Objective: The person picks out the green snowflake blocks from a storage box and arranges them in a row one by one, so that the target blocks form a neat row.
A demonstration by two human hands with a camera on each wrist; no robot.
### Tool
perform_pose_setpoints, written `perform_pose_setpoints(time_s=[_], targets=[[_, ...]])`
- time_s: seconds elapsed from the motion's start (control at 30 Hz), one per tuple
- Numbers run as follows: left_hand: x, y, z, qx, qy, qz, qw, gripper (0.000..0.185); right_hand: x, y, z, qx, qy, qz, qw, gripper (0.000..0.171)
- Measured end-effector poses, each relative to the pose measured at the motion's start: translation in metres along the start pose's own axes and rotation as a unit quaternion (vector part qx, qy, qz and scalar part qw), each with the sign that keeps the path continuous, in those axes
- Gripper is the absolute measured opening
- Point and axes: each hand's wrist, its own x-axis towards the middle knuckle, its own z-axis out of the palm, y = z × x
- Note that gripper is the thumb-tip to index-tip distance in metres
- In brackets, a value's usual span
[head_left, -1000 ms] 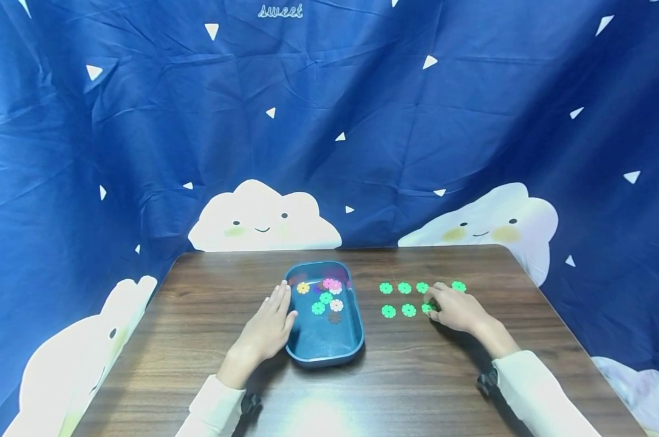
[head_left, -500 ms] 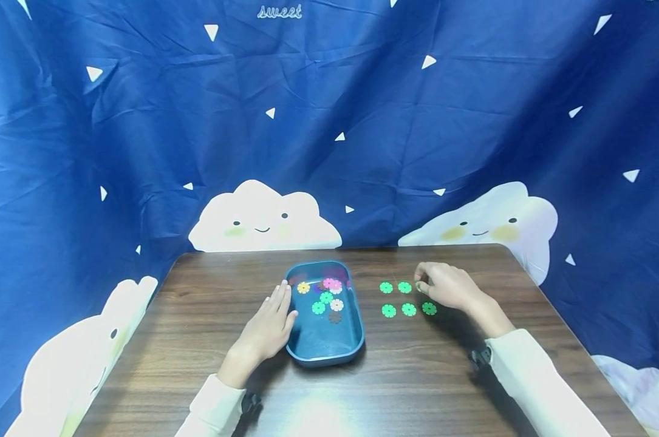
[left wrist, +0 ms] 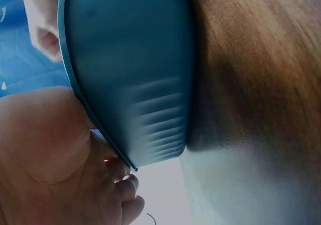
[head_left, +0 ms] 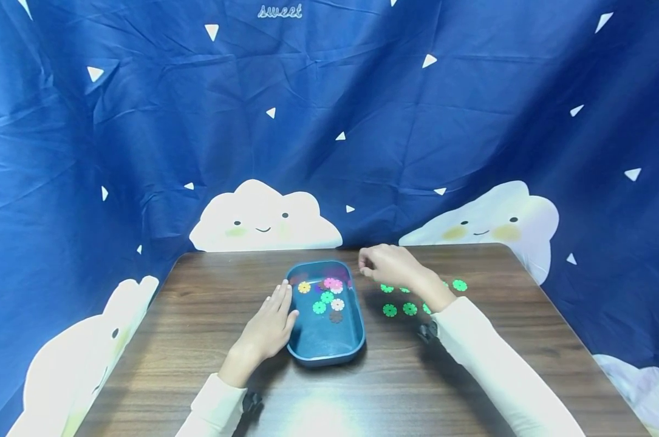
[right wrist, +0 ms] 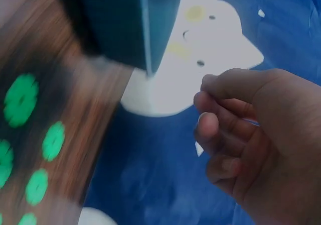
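My left hand (head_left: 266,325) lies with straight fingers along the left side of the blue tray (head_left: 325,346); in the left wrist view its palm (left wrist: 45,139) touches the tray's rim. Inside the tray are several flower-shaped discs, among them an orange one (head_left: 304,287), a brown one (head_left: 336,317) and a green one (head_left: 319,308). My right hand (head_left: 392,267) is raised just beyond the tray's right rim. In the right wrist view, the fingers (right wrist: 228,122) are loosely curled, thumb close to the index finger, and nothing shows between them.
Two rows of green flower-shaped discs (head_left: 390,310) lie on the brown wooden table (head_left: 416,388) right of the tray, partly hidden by my right arm. Behind the table hangs a blue curtain (head_left: 362,91) with white clouds.
My right hand has moved left from the rows of green discs to the tray's right side. The third disc in the near row stays on the table. My left hand has not moved.
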Motion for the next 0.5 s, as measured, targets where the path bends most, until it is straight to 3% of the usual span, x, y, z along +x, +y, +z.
perform_pose_setpoints(time_s=[0.3, 0.5], targets=[[0.0, -0.001, 0.001, -0.004, 0.0, 0.001, 1.0, 0.063, 0.04, -0.044, 0.016, -0.008, -0.04, -0.048, 0.998, 0.01], [0.0, 0.0, 0.001, 0.004, -0.005, -0.006, 1.0, 0.063, 0.054, -0.069, 0.032, -0.022, -0.074, -0.077, 0.994, 0.008]])
